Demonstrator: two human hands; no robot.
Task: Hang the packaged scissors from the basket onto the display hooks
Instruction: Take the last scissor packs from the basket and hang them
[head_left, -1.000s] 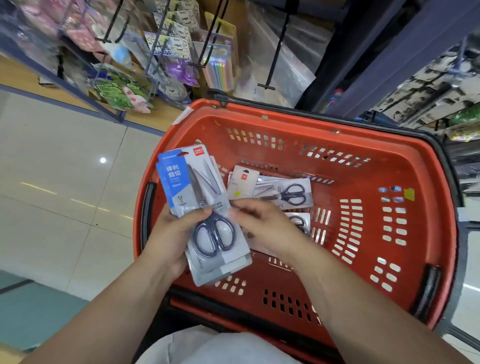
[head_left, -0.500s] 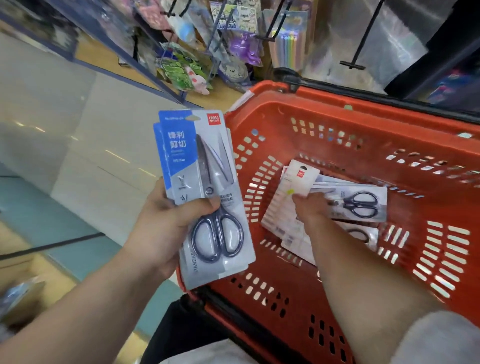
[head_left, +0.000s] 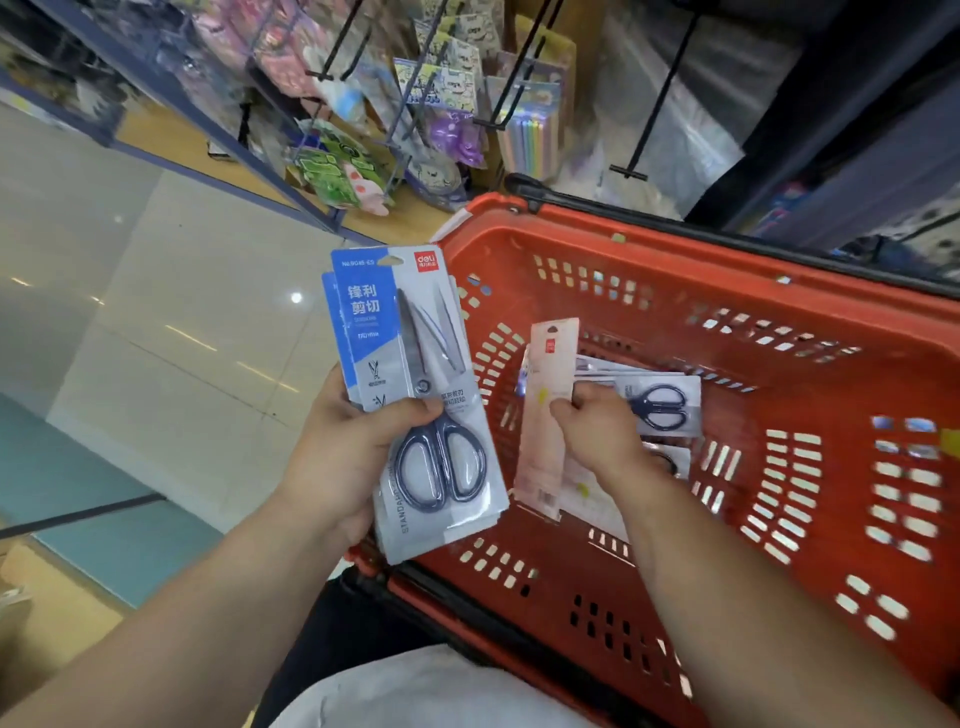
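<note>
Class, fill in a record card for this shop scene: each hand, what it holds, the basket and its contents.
left hand: grips a stack of blue-carded scissors packs, held upright
right hand: pinches a pale card pack inside the red basket
basket contents: black-handled scissors packs lying flat
behind basket: black display hooks

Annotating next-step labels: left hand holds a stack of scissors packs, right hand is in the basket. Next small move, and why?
Probably lift the pale pack out of the red basket and add it to the stack in the left hand. The right hand pinches that pack, tilted up off the other packs, while the left grip holds packs fanned upright.
</note>
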